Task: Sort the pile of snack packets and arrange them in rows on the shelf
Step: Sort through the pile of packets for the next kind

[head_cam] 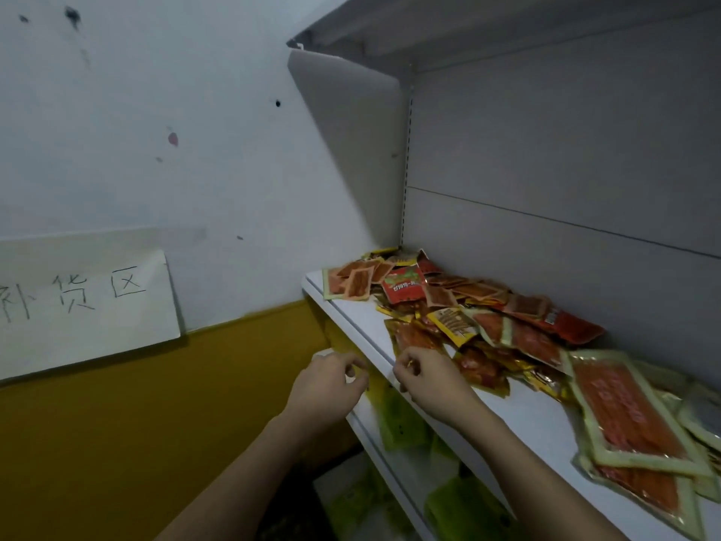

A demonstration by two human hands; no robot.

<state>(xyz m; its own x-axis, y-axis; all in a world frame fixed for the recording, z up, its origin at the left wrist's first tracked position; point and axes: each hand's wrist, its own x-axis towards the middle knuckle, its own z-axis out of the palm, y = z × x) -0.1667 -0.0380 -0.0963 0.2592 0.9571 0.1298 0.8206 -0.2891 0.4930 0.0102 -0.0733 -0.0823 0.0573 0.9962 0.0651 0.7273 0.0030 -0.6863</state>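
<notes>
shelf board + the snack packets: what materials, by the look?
Shelf board: probably painted sheet metal, smooth white and slightly glossy, with a thin folded front lip and a slotted upright behind. Snack packets: likely thin plastic or foil film, shiny and creased, glints on the gold edges; some have clear windows.

Two bare forearms were visible, entering from the bottom edge of the head view. No sleeve covered either forearm within the frame. The left hand (pixel 329 380) carried no visible glove, watch or band. The right hand (pixel 423 378) bore a small gold-coloured ring on one finger. Fingernails were not clearly resolvable owing to blur.
</notes>
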